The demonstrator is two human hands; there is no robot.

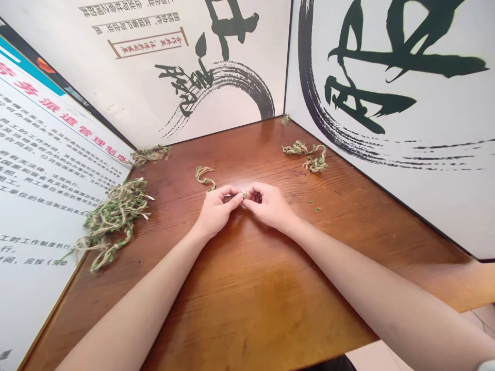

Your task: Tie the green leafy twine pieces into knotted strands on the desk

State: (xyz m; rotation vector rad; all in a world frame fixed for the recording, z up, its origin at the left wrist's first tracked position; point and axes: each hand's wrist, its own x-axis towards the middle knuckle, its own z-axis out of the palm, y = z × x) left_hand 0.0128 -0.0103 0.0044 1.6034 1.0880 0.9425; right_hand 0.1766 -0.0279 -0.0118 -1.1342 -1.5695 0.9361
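left hand [215, 210] + right hand [269, 205] | fingers pinched on one twine piece [243, 195], close together for grip | twine pile [114, 216] left on surface [247, 288]

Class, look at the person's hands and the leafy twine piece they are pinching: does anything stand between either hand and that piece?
Nothing visible does. The left hand and right hand both pinch the twine piece directly; its tail trails away behind the left hand on the table.
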